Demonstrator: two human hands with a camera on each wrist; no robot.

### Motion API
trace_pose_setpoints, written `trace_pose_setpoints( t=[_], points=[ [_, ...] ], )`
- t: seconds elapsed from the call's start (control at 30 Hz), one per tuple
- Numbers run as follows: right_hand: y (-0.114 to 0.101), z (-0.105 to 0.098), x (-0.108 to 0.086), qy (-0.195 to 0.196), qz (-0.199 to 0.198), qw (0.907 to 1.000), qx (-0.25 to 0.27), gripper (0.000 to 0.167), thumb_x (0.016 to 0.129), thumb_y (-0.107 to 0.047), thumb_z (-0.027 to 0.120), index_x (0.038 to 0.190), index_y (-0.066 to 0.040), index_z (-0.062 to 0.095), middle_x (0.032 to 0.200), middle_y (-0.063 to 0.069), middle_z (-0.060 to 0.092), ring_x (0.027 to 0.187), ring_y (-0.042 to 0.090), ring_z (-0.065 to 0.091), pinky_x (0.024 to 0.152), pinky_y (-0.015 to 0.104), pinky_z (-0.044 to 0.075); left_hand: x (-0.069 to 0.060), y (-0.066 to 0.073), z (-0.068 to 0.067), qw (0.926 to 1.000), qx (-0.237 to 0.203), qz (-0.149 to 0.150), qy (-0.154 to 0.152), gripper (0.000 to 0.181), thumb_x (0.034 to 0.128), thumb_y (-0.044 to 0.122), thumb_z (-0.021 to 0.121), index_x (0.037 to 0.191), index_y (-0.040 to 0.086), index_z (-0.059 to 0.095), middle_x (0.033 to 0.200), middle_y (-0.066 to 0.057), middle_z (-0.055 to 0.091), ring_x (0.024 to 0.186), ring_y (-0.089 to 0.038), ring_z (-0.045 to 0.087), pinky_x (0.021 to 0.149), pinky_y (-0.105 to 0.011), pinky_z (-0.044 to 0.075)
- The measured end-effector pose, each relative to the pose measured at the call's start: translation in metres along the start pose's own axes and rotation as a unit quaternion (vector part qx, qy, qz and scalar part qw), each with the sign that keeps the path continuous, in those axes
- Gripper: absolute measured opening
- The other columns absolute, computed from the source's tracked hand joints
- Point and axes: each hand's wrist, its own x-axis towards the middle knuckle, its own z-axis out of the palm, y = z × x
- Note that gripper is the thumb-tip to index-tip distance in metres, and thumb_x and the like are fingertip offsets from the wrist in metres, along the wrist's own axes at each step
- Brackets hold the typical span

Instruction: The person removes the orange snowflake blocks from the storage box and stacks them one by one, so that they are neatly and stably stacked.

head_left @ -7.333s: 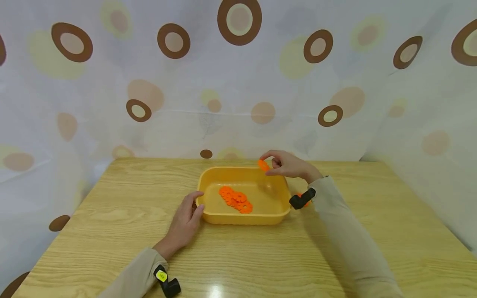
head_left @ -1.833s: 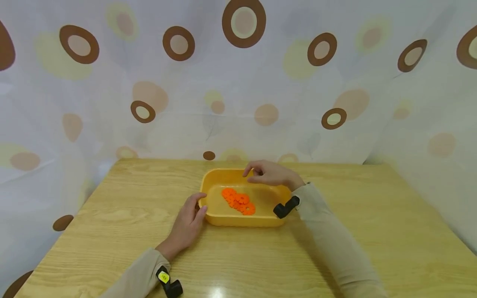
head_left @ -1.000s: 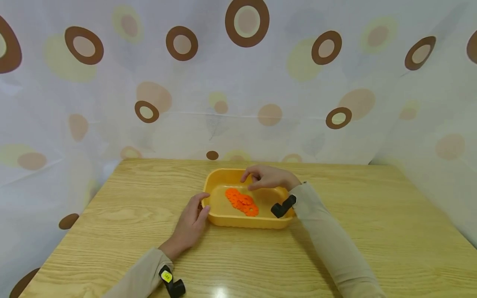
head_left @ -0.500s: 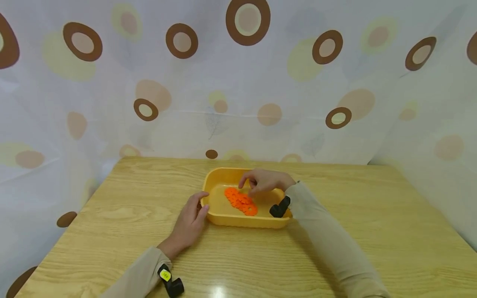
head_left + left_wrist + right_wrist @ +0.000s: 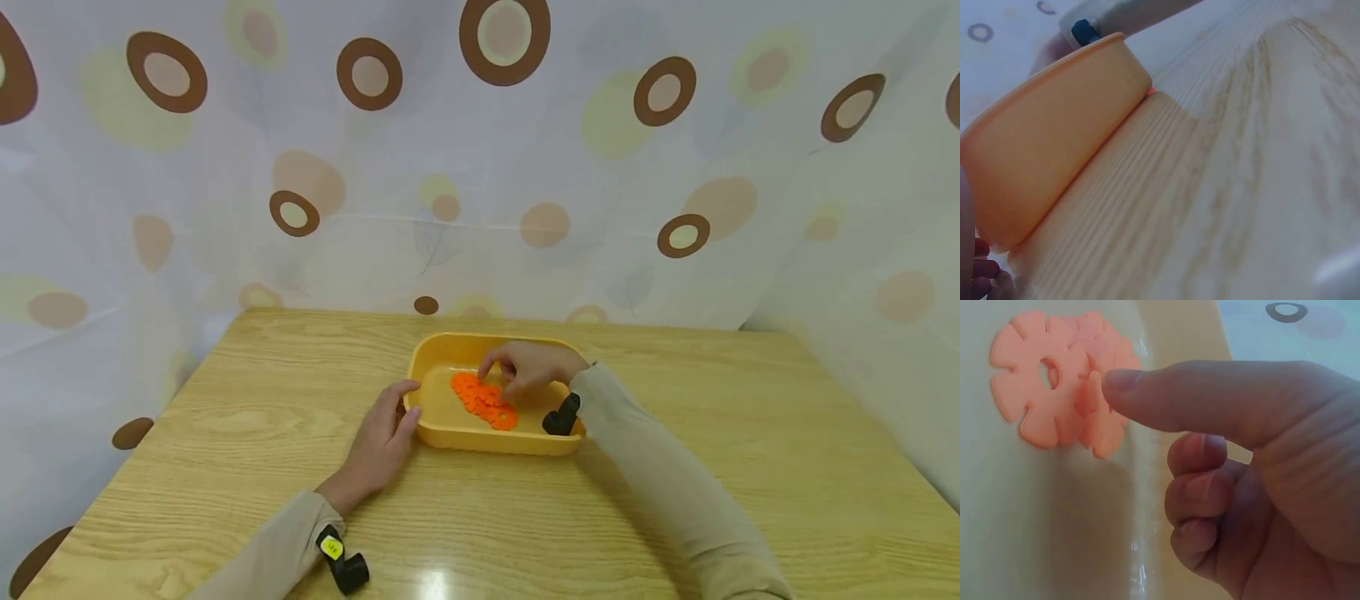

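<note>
Several orange notched discs (image 5: 502, 417) lie overlapping inside the yellow tray (image 5: 491, 442). My left hand (image 5: 378, 433) grips the tray's left end, fingers at the rim and thumb at the front corner; in the left wrist view, curled fingertips (image 5: 986, 270) show beside the tray (image 5: 1054, 125). My right hand (image 5: 532, 365) is inside the tray above the pile, pinching a disc between thumb and index finger. In the right wrist view, the thumb of that hand (image 5: 1260, 444) presses a tilted disc (image 5: 1100, 419) beside a flatter one (image 5: 1007, 394); the index finger is mostly hidden.
The tray stands on a wooden table (image 5: 285, 400). Behind it hangs a patterned white cloth (image 5: 480, 167). Black wrist devices sit on both sleeves. A small orange-red spot (image 5: 1152, 91) shows by the tray's far corner in the left wrist view.
My right hand, earlier holding a disc above the tray's back right, has come left and down to the pile, where its fingers now pinch a disc. The left hand keeps its hold.
</note>
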Motion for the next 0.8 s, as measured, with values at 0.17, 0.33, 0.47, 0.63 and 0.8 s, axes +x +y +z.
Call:
trace_pose_setpoints(
  t=[0.17, 0.33, 0.47, 0.63, 0.8],
  points=[
    [0.004, 0.005, 0.003, -0.013, 0.018, 0.9997, 0.007, 0.043, 0.079, -0.007, 0.071, 0.121, -0.004, 0.061, 0.061, -0.004, 0.040, 0.054, 0.009, 0.035, 0.059, 0.022, 0.034, -0.002, 0.001, -0.001, 1.0000, 0.000, -0.006, -0.001, 0.031, 0.0969, 0.013, 0.052, 0.126, 0.002, 0.050, 0.093, -0.005, 0.049, 0.082, -0.014, 0.046, 0.074, -0.029, 0.042],
    [0.002, 0.007, 0.004, -0.022, 0.010, 0.9996, -0.013, 0.044, 0.078, -0.007, 0.071, 0.120, -0.003, 0.060, 0.062, -0.005, 0.041, 0.056, 0.008, 0.036, 0.059, 0.020, 0.034, -0.004, 0.002, -0.002, 1.0000, -0.002, -0.008, -0.002, 0.031, 0.0968, 0.012, 0.052, 0.126, 0.002, 0.050, 0.094, -0.005, 0.049, 0.082, -0.014, 0.046, 0.075, -0.030, 0.041],
    [-0.002, 0.007, 0.003, -0.024, -0.002, 0.9988, -0.042, 0.044, 0.077, -0.004, 0.069, 0.119, -0.002, 0.060, 0.062, -0.006, 0.040, 0.056, 0.007, 0.035, 0.059, 0.020, 0.032, -0.003, 0.003, -0.001, 1.0000, -0.001, -0.006, -0.003, 0.031, 0.0971, 0.012, 0.052, 0.126, 0.002, 0.050, 0.094, -0.006, 0.049, 0.083, -0.014, 0.046, 0.075, -0.030, 0.041],
    [-0.004, 0.006, 0.002, -0.025, 0.007, 0.9983, -0.053, 0.044, 0.076, 0.000, 0.066, 0.120, -0.001, 0.060, 0.063, -0.005, 0.041, 0.056, 0.007, 0.035, 0.059, 0.019, 0.032, -0.002, 0.004, -0.001, 1.0000, -0.004, -0.003, -0.004, 0.032, 0.0971, 0.012, 0.051, 0.126, 0.000, 0.050, 0.094, -0.006, 0.048, 0.082, -0.015, 0.046, 0.075, -0.030, 0.041],
    [-0.006, 0.006, 0.002, -0.028, 0.027, 0.9981, -0.047, 0.044, 0.076, 0.001, 0.065, 0.119, -0.003, 0.059, 0.064, -0.003, 0.042, 0.056, 0.008, 0.035, 0.058, 0.020, 0.032, -0.001, 0.004, -0.001, 1.0000, -0.003, -0.007, -0.006, 0.031, 0.0972, 0.013, 0.051, 0.127, 0.002, 0.050, 0.093, -0.006, 0.048, 0.082, -0.014, 0.046, 0.075, -0.030, 0.041]
  ],
)
